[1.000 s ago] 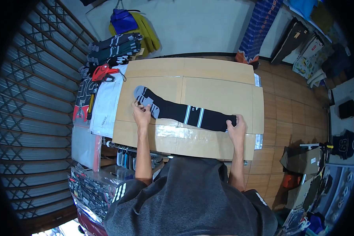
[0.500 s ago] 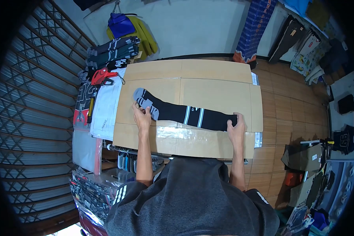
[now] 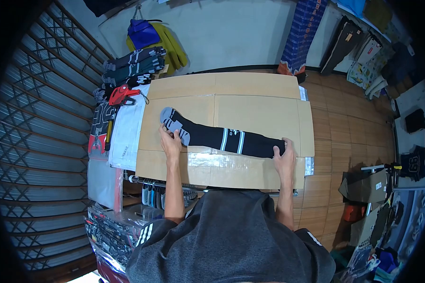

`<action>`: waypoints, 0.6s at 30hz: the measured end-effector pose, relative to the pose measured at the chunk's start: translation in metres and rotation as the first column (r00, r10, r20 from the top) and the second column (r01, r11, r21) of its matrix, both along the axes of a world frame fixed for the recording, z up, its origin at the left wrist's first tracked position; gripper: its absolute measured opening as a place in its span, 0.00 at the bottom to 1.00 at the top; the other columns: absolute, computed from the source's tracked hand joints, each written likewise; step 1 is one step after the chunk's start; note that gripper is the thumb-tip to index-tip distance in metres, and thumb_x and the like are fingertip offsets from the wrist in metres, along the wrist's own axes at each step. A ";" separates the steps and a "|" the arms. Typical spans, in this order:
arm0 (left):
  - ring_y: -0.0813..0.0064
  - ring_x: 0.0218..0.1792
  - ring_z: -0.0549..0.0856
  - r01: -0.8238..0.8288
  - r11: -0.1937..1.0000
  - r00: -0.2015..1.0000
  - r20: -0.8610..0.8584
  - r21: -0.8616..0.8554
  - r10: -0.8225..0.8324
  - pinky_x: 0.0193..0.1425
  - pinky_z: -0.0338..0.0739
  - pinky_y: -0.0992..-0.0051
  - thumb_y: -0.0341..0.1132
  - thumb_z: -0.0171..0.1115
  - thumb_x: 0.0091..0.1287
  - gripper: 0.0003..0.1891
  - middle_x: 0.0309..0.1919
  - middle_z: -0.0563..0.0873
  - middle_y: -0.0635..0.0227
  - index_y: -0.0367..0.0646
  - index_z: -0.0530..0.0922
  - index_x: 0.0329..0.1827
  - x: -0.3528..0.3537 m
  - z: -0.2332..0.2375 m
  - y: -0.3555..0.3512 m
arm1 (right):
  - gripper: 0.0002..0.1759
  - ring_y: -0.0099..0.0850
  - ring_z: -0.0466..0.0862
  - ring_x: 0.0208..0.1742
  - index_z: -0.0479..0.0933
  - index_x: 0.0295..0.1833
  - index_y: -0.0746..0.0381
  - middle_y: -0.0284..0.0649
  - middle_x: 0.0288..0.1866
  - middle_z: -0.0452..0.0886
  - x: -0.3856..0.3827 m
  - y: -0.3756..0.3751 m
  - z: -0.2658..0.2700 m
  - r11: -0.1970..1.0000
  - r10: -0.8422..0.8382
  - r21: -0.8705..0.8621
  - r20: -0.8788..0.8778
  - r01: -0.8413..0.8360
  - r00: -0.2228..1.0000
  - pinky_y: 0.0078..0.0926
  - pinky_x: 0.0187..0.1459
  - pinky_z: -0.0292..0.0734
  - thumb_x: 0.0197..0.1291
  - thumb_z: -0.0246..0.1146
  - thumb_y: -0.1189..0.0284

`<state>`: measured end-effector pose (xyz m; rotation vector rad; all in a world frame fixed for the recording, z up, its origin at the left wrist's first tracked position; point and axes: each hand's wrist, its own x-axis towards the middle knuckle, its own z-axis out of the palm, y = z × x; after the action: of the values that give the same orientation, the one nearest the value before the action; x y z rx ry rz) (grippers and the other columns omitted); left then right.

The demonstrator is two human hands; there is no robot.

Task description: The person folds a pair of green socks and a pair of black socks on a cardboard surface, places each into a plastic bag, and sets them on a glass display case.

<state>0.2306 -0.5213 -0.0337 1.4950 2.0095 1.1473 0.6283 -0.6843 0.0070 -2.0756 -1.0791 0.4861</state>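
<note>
A long black sock (image 3: pixel 205 135) with a grey foot and white stripes lies flat across the cardboard-covered table (image 3: pixel 259 111). Its foot points to the far left and its cuff is at the right. My left hand (image 3: pixel 171 141) grips the edge of the grey foot part, thumb on top. At the cuff end, my right hand (image 3: pixel 284 153) pinches the sock between thumb and fingers.
Left of the cardboard are a red tape dispenser (image 3: pixel 123 95), a white sheet (image 3: pixel 129 132) and a stack of folded socks (image 3: pixel 134 66). Hangers (image 3: pixel 153 194) hang below the front edge. Cardboard boxes (image 3: pixel 368 187) stand at the right.
The camera view has shifted slightly. Both hands keep their hold on the sock, which lies almost the same.
</note>
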 end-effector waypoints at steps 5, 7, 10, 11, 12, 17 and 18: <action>0.50 0.55 0.87 -0.020 0.980 0.993 0.119 0.200 -0.004 0.59 0.83 0.54 0.29 0.71 0.74 0.36 0.58 0.82 0.45 0.32 0.63 0.82 0.000 -0.026 0.001 | 0.27 0.50 0.86 0.44 0.78 0.71 0.66 0.56 0.44 0.86 0.002 -0.003 -0.016 0.999 0.007 0.053 0.139 -0.014 0.990 0.47 0.52 0.83 0.68 0.74 0.71; 0.48 0.61 0.83 -0.092 0.965 0.993 0.089 0.244 0.072 0.65 0.81 0.54 0.30 0.71 0.75 0.35 0.61 0.78 0.44 0.31 0.64 0.81 0.019 -0.001 -0.013 | 0.26 0.39 0.83 0.35 0.80 0.69 0.66 0.49 0.36 0.85 0.004 -0.005 -0.019 0.996 -0.013 0.084 0.128 0.002 0.992 0.40 0.44 0.83 0.68 0.75 0.71; 0.44 0.66 0.80 0.121 0.955 0.991 -0.090 0.272 -0.099 0.73 0.75 0.52 0.31 0.71 0.75 0.33 0.63 0.79 0.42 0.31 0.68 0.79 0.047 0.029 -0.037 | 0.25 0.36 0.83 0.34 0.82 0.67 0.67 0.46 0.35 0.85 0.003 -0.009 -0.007 0.998 -0.032 0.063 0.004 0.032 0.999 0.37 0.42 0.83 0.68 0.75 0.70; 0.41 0.69 0.78 0.229 0.927 0.969 -0.165 0.297 -0.186 0.78 0.70 0.51 0.33 0.72 0.74 0.30 0.67 0.78 0.42 0.31 0.73 0.76 0.056 0.036 -0.042 | 0.25 0.39 0.86 0.36 0.82 0.68 0.68 0.48 0.37 0.88 0.002 -0.009 -0.005 0.998 -0.035 0.056 -0.030 0.037 0.999 0.39 0.43 0.83 0.68 0.75 0.70; 0.41 0.72 0.76 0.338 0.903 0.931 -0.233 0.265 -0.280 0.79 0.68 0.50 0.35 0.72 0.74 0.30 0.69 0.78 0.43 0.33 0.74 0.75 0.060 0.037 -0.046 | 0.26 0.41 0.90 0.37 0.82 0.68 0.69 0.50 0.40 0.91 0.002 -0.009 -0.004 0.998 -0.037 0.050 -0.063 0.040 0.997 0.41 0.44 0.84 0.69 0.74 0.69; 0.39 0.83 0.64 0.454 0.890 0.815 -0.421 0.040 -0.397 0.86 0.53 0.39 0.48 0.65 0.80 0.29 0.79 0.73 0.45 0.41 0.77 0.77 0.070 0.016 -0.046 | 0.20 0.30 0.89 0.39 0.83 0.63 0.72 0.45 0.39 0.90 0.007 -0.001 -0.012 0.997 -0.024 0.072 -0.173 0.036 0.985 0.31 0.43 0.84 0.71 0.73 0.73; 0.39 0.84 0.63 0.436 0.899 0.813 -0.438 0.024 -0.383 0.86 0.52 0.38 0.48 0.63 0.81 0.28 0.79 0.72 0.44 0.41 0.77 0.77 0.070 0.013 -0.045 | 0.18 0.27 0.88 0.40 0.83 0.61 0.74 0.43 0.40 0.90 0.007 0.000 -0.011 0.997 -0.025 0.071 -0.183 0.038 0.983 0.28 0.44 0.84 0.72 0.73 0.75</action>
<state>0.3002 -0.5658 -0.0209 2.2717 1.7374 0.8233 0.6356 -0.6847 -0.0043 -1.9390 -0.9419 0.5989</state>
